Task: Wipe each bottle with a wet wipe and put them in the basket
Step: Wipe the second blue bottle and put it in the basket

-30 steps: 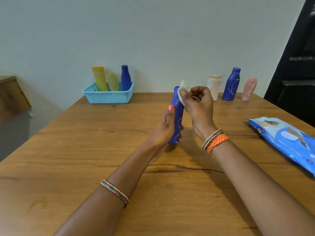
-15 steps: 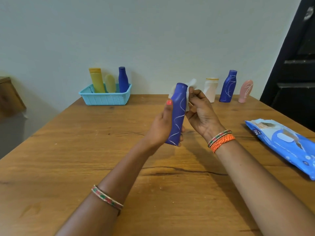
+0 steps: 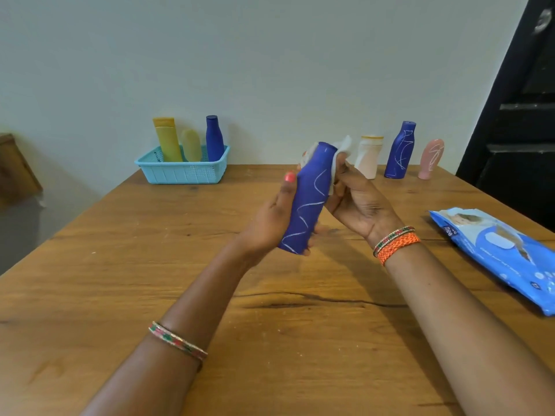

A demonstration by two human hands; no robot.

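Note:
My left hand point(image 3: 271, 219) grips a blue bottle point(image 3: 309, 199) marked with white scribbles, lifted off the table and tilted to the right. My right hand point(image 3: 359, 201) holds a white wet wipe point(image 3: 338, 159) wrapped behind the bottle's upper part. A light blue basket point(image 3: 183, 171) at the back left holds a yellow bottle point(image 3: 166, 139), a pale yellow bottle point(image 3: 191, 145) and a blue bottle point(image 3: 214, 138). At the back right stand a white bottle point(image 3: 368, 156), a scribbled blue bottle point(image 3: 401, 150) and a pink bottle point(image 3: 431, 159).
A blue wet wipe pack point(image 3: 498, 249) lies on the wooden table point(image 3: 150, 265) at the right. A dark door or cabinet point(image 3: 519, 115) stands beyond the right edge. A wooden piece of furniture point(image 3: 15, 172) shows at the far left.
The bottle has been lifted off the table and tilted. My right hand has turned palm up and the wipe has moved from the bottle's top round to its far side.

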